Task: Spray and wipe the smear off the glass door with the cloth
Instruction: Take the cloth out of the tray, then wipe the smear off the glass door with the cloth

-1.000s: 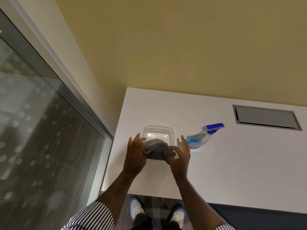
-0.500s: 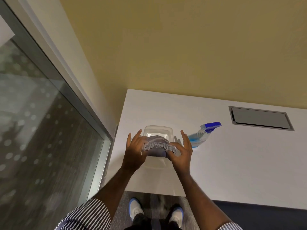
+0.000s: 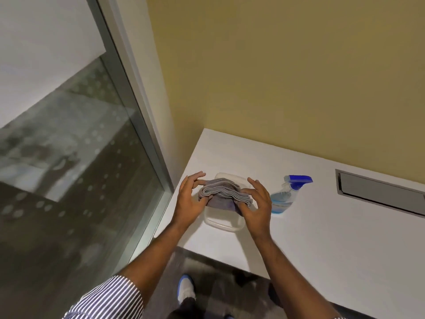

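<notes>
A folded grey cloth point(image 3: 219, 193) is held between both hands, just above a clear plastic tub point(image 3: 224, 224) on the white table point(image 3: 322, 226). My left hand point(image 3: 189, 199) grips the cloth's left end and my right hand point(image 3: 256, 203) grips its right end. To the right of the tub stands a spray bottle point(image 3: 285, 196) with blue liquid and a blue trigger head. The glass door point(image 3: 69, 169) fills the left side, with a dotted pattern and blurry reflections; I cannot make out a smear on it.
The door's grey metal frame point(image 3: 140, 125) runs beside the table's left edge. A yellow wall point(image 3: 287, 77) rises behind the table. A grey recessed hatch point(image 3: 379, 194) sits in the table at the right. Dark carpet and my shoes point(image 3: 186, 288) show below.
Both hands have lifted the cloth slightly out of the tub. The view has swung so more of the glass door and frame shows on the left.
</notes>
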A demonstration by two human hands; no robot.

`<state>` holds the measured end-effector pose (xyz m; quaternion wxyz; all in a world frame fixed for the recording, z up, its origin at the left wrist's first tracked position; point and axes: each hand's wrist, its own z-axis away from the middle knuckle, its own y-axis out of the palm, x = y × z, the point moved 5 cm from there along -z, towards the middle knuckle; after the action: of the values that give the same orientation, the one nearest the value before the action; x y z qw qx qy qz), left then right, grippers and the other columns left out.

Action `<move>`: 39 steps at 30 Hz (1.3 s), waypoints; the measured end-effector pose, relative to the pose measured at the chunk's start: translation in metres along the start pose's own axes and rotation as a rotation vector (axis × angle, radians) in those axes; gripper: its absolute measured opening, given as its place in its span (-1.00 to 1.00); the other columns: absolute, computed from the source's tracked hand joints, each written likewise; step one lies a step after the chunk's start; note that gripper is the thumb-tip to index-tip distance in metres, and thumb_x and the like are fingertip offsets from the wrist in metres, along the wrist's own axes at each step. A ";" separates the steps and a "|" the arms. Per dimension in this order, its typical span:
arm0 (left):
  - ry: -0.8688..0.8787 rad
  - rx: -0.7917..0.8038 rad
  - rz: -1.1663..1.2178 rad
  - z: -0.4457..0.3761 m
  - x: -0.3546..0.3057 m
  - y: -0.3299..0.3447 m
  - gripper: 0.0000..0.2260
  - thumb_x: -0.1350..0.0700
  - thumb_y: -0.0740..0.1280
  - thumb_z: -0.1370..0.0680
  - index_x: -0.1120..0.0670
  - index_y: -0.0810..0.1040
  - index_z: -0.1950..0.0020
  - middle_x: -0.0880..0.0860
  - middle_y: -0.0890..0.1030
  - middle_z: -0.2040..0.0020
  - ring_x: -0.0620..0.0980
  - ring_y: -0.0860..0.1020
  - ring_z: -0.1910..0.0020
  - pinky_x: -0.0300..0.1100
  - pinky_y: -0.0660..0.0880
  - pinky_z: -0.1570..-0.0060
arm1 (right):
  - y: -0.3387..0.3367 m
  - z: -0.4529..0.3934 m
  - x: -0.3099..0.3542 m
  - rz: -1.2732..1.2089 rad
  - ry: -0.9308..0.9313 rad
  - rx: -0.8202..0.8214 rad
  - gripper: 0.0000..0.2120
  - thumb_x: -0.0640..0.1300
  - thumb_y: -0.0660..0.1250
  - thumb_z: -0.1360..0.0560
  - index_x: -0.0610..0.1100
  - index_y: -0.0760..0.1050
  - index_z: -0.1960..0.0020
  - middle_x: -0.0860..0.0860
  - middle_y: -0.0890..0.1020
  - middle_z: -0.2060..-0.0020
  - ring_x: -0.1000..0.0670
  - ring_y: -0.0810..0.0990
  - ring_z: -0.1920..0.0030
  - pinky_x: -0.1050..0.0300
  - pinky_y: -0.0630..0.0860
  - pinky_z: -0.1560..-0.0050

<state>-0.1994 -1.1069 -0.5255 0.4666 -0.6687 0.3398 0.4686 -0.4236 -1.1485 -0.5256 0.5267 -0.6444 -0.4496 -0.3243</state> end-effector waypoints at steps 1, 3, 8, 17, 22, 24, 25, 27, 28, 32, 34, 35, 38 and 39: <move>-0.005 -0.027 0.021 0.008 -0.008 -0.005 -0.43 0.13 0.55 -0.50 -0.25 0.44 -0.40 -0.17 0.62 -0.23 -0.07 0.57 -0.33 -0.04 0.43 -0.42 | -0.003 0.001 0.008 -0.023 -0.030 0.016 -0.77 -0.12 0.50 -0.45 -0.12 0.69 -0.10 -0.02 0.65 -0.31 -0.10 0.51 -0.41 -0.28 0.42 -0.43; -0.008 -0.077 0.049 0.023 -0.025 -0.013 -0.41 0.11 0.55 -0.49 -0.22 0.42 -0.43 -0.19 0.66 -0.17 -0.10 0.56 -0.34 -0.14 0.40 -0.38 | -0.008 0.005 0.025 -0.065 -0.079 0.047 -0.76 -0.18 0.51 -0.45 -0.14 0.68 -0.11 -0.01 0.70 -0.20 -0.10 0.58 -0.32 -0.34 0.44 -0.35; 0.052 -0.251 0.056 0.063 -0.065 -0.038 -0.38 0.20 0.58 -0.46 -0.11 0.44 -0.44 -0.26 0.65 -0.19 -0.10 0.60 -0.30 -0.30 0.46 -0.35 | -0.018 0.018 0.072 -0.156 -0.178 0.119 -0.77 -0.12 0.47 -0.46 0.08 0.62 -0.10 0.31 0.66 -0.11 0.20 0.56 -0.26 -0.26 0.43 -0.38; 0.153 -0.615 0.031 0.155 -0.123 -0.105 -0.38 0.31 0.54 -0.43 -0.13 0.48 -0.38 0.06 0.71 -0.06 0.03 0.63 -0.28 -0.30 0.48 -0.29 | 0.017 0.060 0.140 -0.297 -0.232 0.405 -0.58 -0.18 0.48 -0.48 0.22 0.52 -0.20 0.08 0.64 -0.21 -0.10 0.56 -0.30 -0.32 0.48 -0.35; 0.097 -0.807 -0.076 0.226 -0.140 -0.157 -0.36 0.32 0.54 -0.40 -0.22 0.49 -0.33 0.13 0.69 -0.06 0.03 0.67 -0.16 -0.28 0.55 -0.15 | 0.049 0.110 0.191 -0.381 -0.398 0.570 -0.56 -0.14 0.37 -0.48 0.03 0.50 -0.35 0.04 0.48 -0.48 0.03 0.42 -0.49 -0.29 0.34 -0.52; 0.061 -0.866 -0.136 0.258 -0.145 -0.178 -0.35 0.30 0.52 -0.39 -0.25 0.49 -0.32 0.06 0.68 -0.04 0.08 0.65 -0.15 -0.02 0.59 -0.21 | 0.062 0.136 0.218 -0.395 -0.514 0.623 -0.58 -0.12 0.37 -0.50 0.06 0.50 -0.36 0.07 0.43 -0.52 0.01 0.38 -0.53 -0.35 0.31 -0.52; 0.045 -0.890 -0.180 0.274 -0.148 -0.188 -0.35 0.30 0.51 -0.38 -0.27 0.48 -0.32 0.00 0.68 -0.03 0.12 0.64 -0.16 0.13 0.57 -0.24 | 0.068 0.151 0.234 -0.403 -0.597 0.656 -0.60 -0.09 0.37 -0.51 0.06 0.52 -0.35 0.08 0.43 -0.53 0.00 0.36 -0.55 -0.37 0.28 -0.51; 0.022 -0.936 -0.260 0.309 -0.153 -0.207 -0.36 0.27 0.48 -0.37 -0.29 0.48 -0.31 -0.14 0.67 -0.02 0.13 0.62 -0.17 0.25 0.54 -0.23 | 0.082 0.185 0.265 -0.414 -0.777 0.729 -0.64 -0.02 0.37 -0.53 0.07 0.56 -0.32 0.07 0.42 -0.53 -0.02 0.32 -0.58 -0.38 0.19 -0.54; 0.015 -0.962 -0.298 0.327 -0.155 -0.216 -0.38 0.23 0.47 -0.37 -0.28 0.48 -0.31 -0.19 0.65 -0.03 0.10 0.62 -0.16 0.24 0.54 -0.22 | 0.089 0.205 0.279 -0.417 -0.853 0.766 -0.64 -0.01 0.38 -0.52 0.07 0.57 -0.32 0.07 0.41 -0.54 -0.03 0.31 -0.59 -0.35 0.14 -0.56; -0.016 -1.036 -0.354 0.405 -0.164 -0.249 -0.41 0.19 0.43 -0.35 -0.30 0.50 -0.29 -0.25 0.64 -0.07 -0.09 0.65 -0.10 -0.14 0.59 -0.19 | 0.112 0.285 0.328 -0.447 -1.015 0.873 -0.60 -0.01 0.45 -0.49 0.05 0.59 -0.33 0.04 0.41 -0.55 -0.05 0.29 -0.60 -0.25 0.08 -0.60; -0.027 -1.050 -0.393 0.445 -0.168 -0.265 -0.44 0.16 0.42 -0.37 -0.26 0.51 -0.30 -0.27 0.64 -0.12 -0.16 0.65 -0.10 -0.33 0.55 -0.14 | 0.120 0.325 0.348 -0.478 -1.021 0.924 -0.63 -0.03 0.47 -0.49 0.02 0.62 -0.29 0.02 0.44 -0.53 -0.04 0.30 -0.60 -0.25 0.10 -0.60; -0.033 -1.057 -0.422 0.466 -0.172 -0.272 -0.47 0.14 0.43 -0.38 -0.21 0.52 -0.31 -0.28 0.63 -0.15 -0.17 0.65 -0.10 -0.34 0.53 -0.15 | 0.122 0.345 0.357 -0.495 -1.018 0.950 -0.66 -0.05 0.47 -0.49 0.01 0.64 -0.27 0.02 0.46 -0.51 -0.03 0.31 -0.59 -0.26 0.12 -0.59; -0.035 -1.104 -0.524 0.533 -0.182 -0.292 -0.54 0.10 0.47 -0.41 -0.15 0.53 -0.30 -0.34 0.59 -0.17 -0.21 0.63 -0.10 -0.32 0.53 -0.16 | 0.125 0.407 0.384 -0.555 -1.000 1.025 -0.77 -0.10 0.45 -0.49 -0.02 0.69 -0.14 0.00 0.52 -0.45 -0.04 0.37 -0.56 -0.31 0.16 -0.56; -0.032 -1.122 -0.546 0.555 -0.185 -0.297 -0.56 0.09 0.47 -0.42 -0.14 0.53 -0.28 -0.36 0.59 -0.15 -0.21 0.62 -0.09 -0.29 0.54 -0.16 | 0.125 0.429 0.393 -0.574 -0.995 1.047 -0.80 -0.10 0.44 -0.50 -0.04 0.70 -0.10 -0.01 0.55 -0.42 -0.05 0.39 -0.54 -0.32 0.16 -0.55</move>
<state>-0.1671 -0.4815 -0.3297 0.1521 -0.8675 -0.1485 0.4496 -0.1808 -0.6441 -0.3242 0.3942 -0.2398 -0.8770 0.1339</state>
